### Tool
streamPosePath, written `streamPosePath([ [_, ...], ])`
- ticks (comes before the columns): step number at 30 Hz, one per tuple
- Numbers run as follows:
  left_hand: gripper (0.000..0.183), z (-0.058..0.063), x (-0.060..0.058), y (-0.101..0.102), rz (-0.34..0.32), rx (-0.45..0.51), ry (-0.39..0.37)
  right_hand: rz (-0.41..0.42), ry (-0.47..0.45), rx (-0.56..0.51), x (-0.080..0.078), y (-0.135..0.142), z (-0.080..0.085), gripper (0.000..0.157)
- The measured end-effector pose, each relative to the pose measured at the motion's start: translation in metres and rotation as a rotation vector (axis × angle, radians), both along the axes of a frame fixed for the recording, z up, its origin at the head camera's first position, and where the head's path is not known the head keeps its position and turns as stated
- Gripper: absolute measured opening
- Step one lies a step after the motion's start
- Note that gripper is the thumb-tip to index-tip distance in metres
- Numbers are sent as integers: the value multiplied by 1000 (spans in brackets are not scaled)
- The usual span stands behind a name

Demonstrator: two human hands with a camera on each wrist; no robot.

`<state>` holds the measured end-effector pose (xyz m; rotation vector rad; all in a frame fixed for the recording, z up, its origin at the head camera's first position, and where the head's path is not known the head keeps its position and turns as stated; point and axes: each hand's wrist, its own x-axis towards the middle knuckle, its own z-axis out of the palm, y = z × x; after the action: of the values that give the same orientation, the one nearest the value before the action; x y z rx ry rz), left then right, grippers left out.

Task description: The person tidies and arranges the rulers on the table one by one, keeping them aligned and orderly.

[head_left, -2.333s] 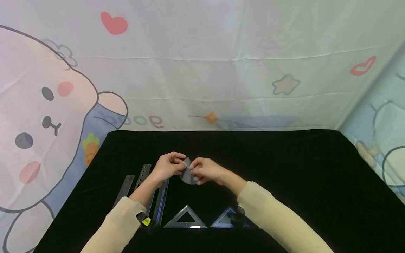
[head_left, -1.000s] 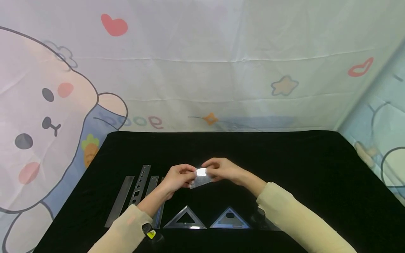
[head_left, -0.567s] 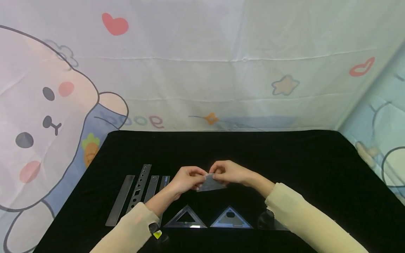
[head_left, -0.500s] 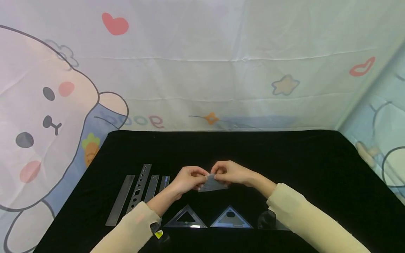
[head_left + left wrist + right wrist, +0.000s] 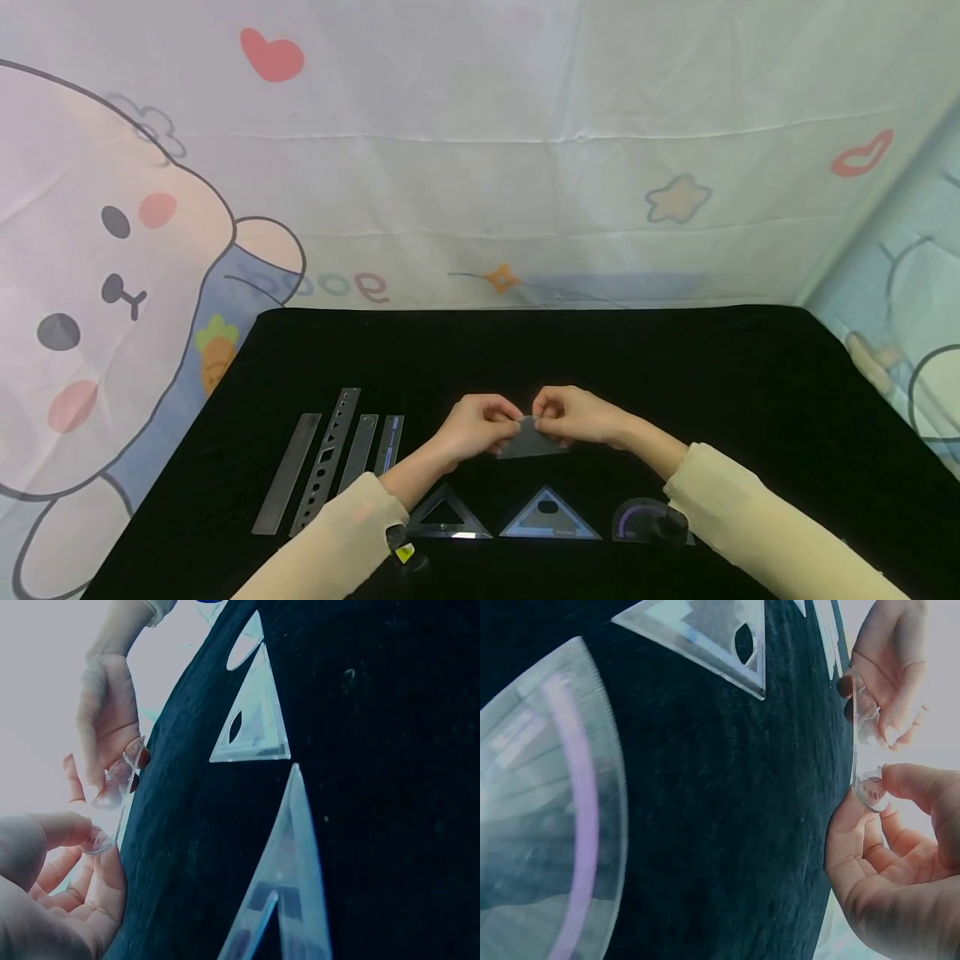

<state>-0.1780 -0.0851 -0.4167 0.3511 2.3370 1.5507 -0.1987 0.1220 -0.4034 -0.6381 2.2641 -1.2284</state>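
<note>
Between both hands, over the middle of the black cloth, is a clear plastic protractor [image 5: 531, 444], its straight edge toward the front. My left hand [image 5: 480, 429] pinches its left side between thumb and fingers. Thumb and fingers of my right hand [image 5: 583, 416] pinch the right side. The left wrist view shows the protractor [image 5: 124, 795] nearly edge-on, with fingertips visible through it. Below the hands lie a clear set square [image 5: 474, 527], a blue-marked set square [image 5: 540, 515] and a purple-arc protractor [image 5: 627, 527], partly covered by the right wrist's camera.
On the left lie a plain ruler [image 5: 287, 479], a stencil ruler [image 5: 318, 464] with cut-out shapes, a clear ruler [image 5: 358, 450] and a blue-marked ruler [image 5: 386, 454], the last two partly behind the left arm. A printed curtain [image 5: 480, 192] hangs behind the black cloth [image 5: 697, 375].
Both hands have carried the clear protractor rightward, and its straight edge has turned toward the front. More of the rulers and the purple-arc protractor shows now; the laid-out pieces have not moved.
</note>
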Motion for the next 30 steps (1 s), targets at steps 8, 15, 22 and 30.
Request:
streamPosePath([
  [8, 10, -2, -2, 20, -35, -30, 38, -12, 34, 21, 7, 19, 0, 15],
  [15, 10, -3, -1, 38, -47, -52, 45, -28, 64, 45, 13, 35, -3, 12],
  [22, 9, -2, 3, 56, -94, -44, 40, -35, 93, 64, 23, 53, -5, 12],
  [30, 11, -3, 5, 79, -141, -42, 72, -50, 104, 89, 33, 75, -5, 15],
])
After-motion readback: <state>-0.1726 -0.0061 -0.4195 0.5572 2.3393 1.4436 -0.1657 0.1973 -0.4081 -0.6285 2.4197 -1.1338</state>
